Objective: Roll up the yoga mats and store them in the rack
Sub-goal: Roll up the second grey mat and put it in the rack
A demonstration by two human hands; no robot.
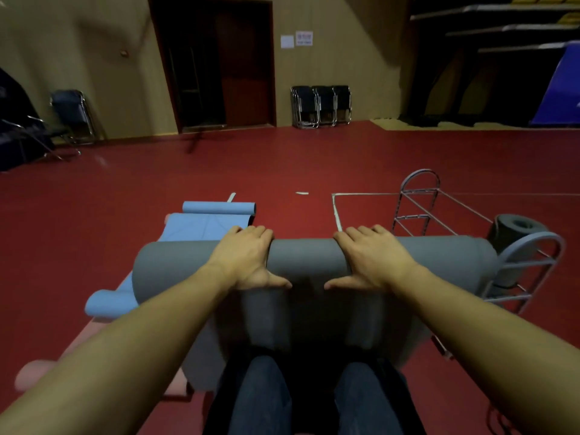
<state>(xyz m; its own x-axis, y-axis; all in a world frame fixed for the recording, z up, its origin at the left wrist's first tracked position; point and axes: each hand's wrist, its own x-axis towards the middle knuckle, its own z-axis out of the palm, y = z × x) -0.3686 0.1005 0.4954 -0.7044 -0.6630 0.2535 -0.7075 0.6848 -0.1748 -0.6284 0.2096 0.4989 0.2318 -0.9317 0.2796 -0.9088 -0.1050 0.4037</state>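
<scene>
Grey mat roll (304,259) under both hands — left hand (248,255), right hand (373,255), fingers flat, spread wide.

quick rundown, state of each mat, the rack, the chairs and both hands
grey yoga mat: partly rolled, under both hands
left hand: fingers straight, pressing the roll
right hand: fingers straight, pressing the roll
blue yoga mat: mostly unrolled, ends curled
dark grey mat: rolled, upright in the rack
rack: standing, one mat inside
folding chairs: folded against the wall
</scene>
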